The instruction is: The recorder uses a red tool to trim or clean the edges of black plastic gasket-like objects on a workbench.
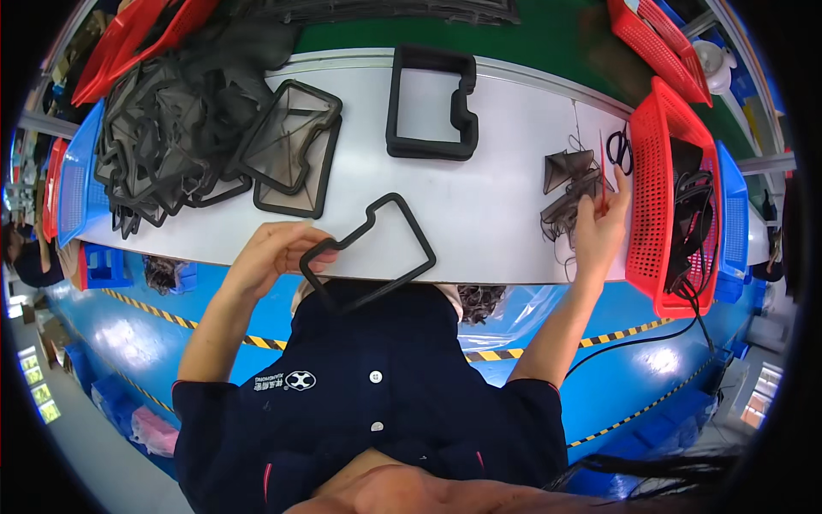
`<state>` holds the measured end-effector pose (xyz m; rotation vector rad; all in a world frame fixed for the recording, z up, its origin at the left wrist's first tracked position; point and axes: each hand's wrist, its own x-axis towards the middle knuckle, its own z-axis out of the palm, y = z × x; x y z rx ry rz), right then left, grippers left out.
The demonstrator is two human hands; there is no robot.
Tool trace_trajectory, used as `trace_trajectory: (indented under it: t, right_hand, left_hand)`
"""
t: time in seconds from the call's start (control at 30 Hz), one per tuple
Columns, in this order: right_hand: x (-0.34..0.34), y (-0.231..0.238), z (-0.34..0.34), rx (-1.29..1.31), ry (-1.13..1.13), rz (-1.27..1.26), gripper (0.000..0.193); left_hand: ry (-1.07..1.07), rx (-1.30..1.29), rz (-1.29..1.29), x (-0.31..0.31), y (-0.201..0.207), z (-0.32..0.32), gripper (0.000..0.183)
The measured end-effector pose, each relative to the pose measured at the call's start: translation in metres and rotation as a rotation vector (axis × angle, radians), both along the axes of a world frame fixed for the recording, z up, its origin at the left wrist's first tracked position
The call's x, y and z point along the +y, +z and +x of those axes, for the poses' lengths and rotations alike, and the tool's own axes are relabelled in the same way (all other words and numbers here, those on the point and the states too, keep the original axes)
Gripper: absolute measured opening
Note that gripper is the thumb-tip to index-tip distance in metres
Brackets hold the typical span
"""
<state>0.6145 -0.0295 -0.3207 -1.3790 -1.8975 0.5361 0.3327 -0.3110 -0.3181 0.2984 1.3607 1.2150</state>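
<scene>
My left hand grips one corner of a black notched frame, which looks like a rubber gasket. The frame is tilted over the table's near edge and its middle is bare. Over at the right, my right hand is closed around a slim red pointed tool; its exact kind is too small to make out. Dark mesh scraps with loose threads lie just left of that hand. Black-handled scissors rest beyond the fingertips.
Black frames are stacked at the table's far middle. Two mesh-covered frames overlap beside a large heap of similar pieces on the left. A red basket with black cords borders the right end; a blue basket borders the left.
</scene>
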Motion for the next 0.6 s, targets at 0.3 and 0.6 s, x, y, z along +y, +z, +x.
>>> trace_trajectory:
  t: [0.3,0.6]
  right_hand:
    - [-0.044,0.001,-0.048,1.036,0.385,-0.409,0.029]
    - [-0.065,-0.002,-0.059,1.112,0.607,-0.705,0.039]
  left_hand:
    - [-0.810,0.337,-0.050,0.080,0.025,0.012,0.055]
    - [-1.017,0.477,0.242,0.041,-0.004,0.060,0.031]
